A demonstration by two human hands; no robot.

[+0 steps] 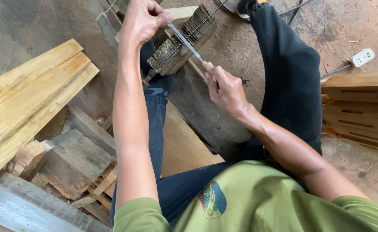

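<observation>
right hand (pixel 225 88) closed on file handle, driving end | metal file (pixel 185 42) slants across chain teeth on wooden block (pixel 184 38) braced by knee | left hand (pixel 142 19) pinches file tip, steadying stroke | planks (pixel 25 94) lie aside left

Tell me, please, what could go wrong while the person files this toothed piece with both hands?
1. The left hand pinches the bare tip of the metal file right beside the rows of teeth on the wooden block; a slip could probably scrape the fingers.
2. The block seems only propped on the person's knee, so it may shift under the strokes.
3. The right hand holds the file's handle end; a jolt could loosen that grip.
</observation>
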